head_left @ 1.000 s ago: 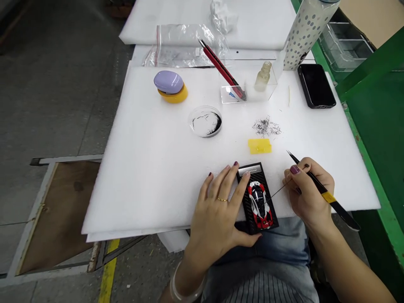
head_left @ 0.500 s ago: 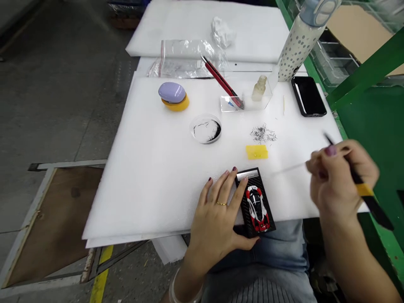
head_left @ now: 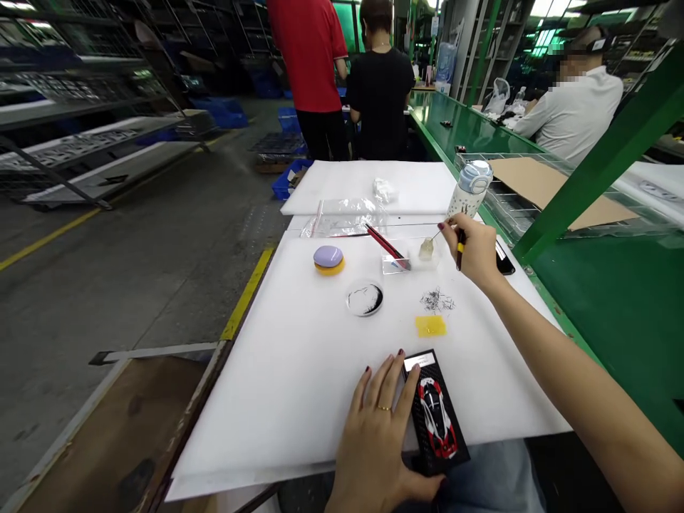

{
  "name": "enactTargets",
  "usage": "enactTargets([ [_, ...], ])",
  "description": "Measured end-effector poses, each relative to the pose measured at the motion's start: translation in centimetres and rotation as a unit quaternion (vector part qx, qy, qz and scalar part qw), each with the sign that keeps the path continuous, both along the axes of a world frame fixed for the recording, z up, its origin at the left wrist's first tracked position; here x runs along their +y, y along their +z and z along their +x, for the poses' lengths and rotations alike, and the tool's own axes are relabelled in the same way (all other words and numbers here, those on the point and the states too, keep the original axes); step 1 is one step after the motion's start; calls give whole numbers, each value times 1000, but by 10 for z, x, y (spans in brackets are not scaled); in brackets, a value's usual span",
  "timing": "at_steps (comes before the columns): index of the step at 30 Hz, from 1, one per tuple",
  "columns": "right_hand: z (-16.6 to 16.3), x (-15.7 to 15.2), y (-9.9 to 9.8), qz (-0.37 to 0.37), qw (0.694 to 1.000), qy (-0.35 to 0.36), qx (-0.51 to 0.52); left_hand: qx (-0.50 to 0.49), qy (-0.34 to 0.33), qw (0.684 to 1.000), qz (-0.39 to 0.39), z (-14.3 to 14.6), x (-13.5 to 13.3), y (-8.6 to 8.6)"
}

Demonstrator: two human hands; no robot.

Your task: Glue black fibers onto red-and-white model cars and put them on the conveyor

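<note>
My left hand (head_left: 377,434) steadies the black display base (head_left: 427,427) at the table's front edge, fingertips along its left side and thumb at its lower end. A red, white and black model car (head_left: 437,417) sits on that base. Up by the small glass bottle (head_left: 426,249), my right hand (head_left: 473,246) is closed round a thin stick (head_left: 436,235), whose lower end reaches the bottle's neck. A black tool with a yellow band (head_left: 460,249), possibly tweezers, is tucked in the same hand. A yellow piece (head_left: 430,326) and a pile of fine black slivers (head_left: 438,301) lie between the hands.
A round clear dish (head_left: 365,298) with black bits, a lilac-and-yellow oval case (head_left: 328,260), and a red cutter-like tool (head_left: 387,246) lie on the white foam sheet (head_left: 278,370). Behind stand a dotted drinking bottle (head_left: 469,189) and a phone (head_left: 504,258). Several people are further off.
My right hand has moved forward and left, bringing the stick to the small bottle. My left hand stays on the base. The head view has tilted up, showing the room.
</note>
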State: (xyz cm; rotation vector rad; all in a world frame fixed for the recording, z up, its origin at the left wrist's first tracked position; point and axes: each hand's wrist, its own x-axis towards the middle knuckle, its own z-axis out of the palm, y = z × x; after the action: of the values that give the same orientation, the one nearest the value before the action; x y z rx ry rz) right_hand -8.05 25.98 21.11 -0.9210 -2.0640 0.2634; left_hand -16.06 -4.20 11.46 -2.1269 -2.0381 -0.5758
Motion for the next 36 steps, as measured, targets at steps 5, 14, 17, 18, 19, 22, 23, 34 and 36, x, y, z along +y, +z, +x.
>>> enactTargets([
  [5,30,12,-13,-27,991,-56,-120,-43,3,999,-27,-1,-1,-7],
  [14,109,54,-42,-60,980,-94,-163,1,7,1000,-8,0,-1,-7],
  [17,127,56,-40,-58,988,-77,-122,29,0,1000,10,-1,0,-7],
  [18,132,56,-40,-58,990,-82,-101,40,-4,999,16,-2,0,-7],
  [19,138,54,-40,-59,991,-88,-80,53,-7,998,22,-3,0,-7],
  [22,151,48,-47,-63,993,-99,-27,92,-11,995,41,-7,0,-10],
  [23,153,45,-51,-64,993,-96,-16,104,-15,994,43,-9,-1,-11],
  [34,155,37,-61,-51,997,-21,-60,122,-34,992,23,-18,-1,-20],
  [36,153,37,-62,-56,996,-7,-72,116,-23,993,20,-17,-1,-21],
])
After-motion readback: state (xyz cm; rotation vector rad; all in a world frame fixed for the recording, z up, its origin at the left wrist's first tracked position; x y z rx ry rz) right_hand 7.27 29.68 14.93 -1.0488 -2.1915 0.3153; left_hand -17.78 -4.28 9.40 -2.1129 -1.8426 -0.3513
